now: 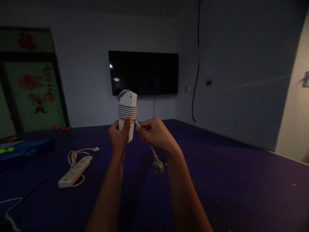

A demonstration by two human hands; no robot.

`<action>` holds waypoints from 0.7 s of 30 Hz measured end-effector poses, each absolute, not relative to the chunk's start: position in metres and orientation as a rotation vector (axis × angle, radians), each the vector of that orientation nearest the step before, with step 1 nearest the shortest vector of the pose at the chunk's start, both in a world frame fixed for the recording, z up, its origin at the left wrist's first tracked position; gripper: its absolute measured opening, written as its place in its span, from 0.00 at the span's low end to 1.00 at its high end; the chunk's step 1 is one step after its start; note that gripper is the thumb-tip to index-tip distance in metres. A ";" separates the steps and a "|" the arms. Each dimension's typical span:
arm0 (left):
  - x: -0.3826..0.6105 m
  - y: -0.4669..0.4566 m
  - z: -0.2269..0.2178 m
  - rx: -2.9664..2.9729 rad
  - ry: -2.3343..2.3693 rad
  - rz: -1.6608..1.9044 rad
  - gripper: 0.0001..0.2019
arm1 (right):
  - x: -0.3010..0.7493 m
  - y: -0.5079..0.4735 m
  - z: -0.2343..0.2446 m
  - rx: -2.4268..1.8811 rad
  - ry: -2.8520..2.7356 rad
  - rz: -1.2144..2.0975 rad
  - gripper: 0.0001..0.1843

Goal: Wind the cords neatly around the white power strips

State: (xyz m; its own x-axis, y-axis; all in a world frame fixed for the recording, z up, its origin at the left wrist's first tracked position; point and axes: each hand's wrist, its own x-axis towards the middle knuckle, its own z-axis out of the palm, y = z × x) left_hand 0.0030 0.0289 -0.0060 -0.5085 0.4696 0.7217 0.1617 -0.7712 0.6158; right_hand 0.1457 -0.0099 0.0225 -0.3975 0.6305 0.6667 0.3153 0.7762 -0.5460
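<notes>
My left hand point(120, 137) is closed round the lower part of a white power strip point(127, 101), held upright in front of me. Its white cable point(127, 111) is wound in several turns round the strip's middle. My right hand point(155, 132) is closed in a pinch on the free end of that cable, right beside the strip. The plug point(158, 166) hangs loose below my right wrist.
A second white power strip point(75, 171) with a looped cord lies on the dark blue floor at the left. Blue items point(26, 149) lie at the far left. A black TV point(144, 72) hangs on the far wall. Another white cord point(9, 211) shows at bottom left.
</notes>
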 end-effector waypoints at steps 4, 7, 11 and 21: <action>0.001 0.029 -0.008 1.510 1.136 2.403 0.19 | 0.146 -0.006 0.021 -0.735 -2.004 0.404 0.12; 0.001 0.025 -0.007 1.529 1.282 2.415 0.20 | 0.146 -0.004 0.021 -0.749 -2.015 0.373 0.11; 0.002 0.022 -0.006 1.556 1.472 2.437 0.22 | 0.143 -0.001 0.020 -0.751 -2.015 0.365 0.12; 0.008 0.023 -0.009 1.612 1.707 2.422 0.20 | 0.141 0.005 0.017 -0.790 -1.938 0.486 0.22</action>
State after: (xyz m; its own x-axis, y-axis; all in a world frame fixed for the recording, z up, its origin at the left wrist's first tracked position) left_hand 0.0079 0.0227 -0.0089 -0.5227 0.3123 0.7932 0.6418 -0.4682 0.6073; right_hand 0.1409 0.0046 0.0172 -0.3368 0.7021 0.6275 0.3232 0.7121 -0.6233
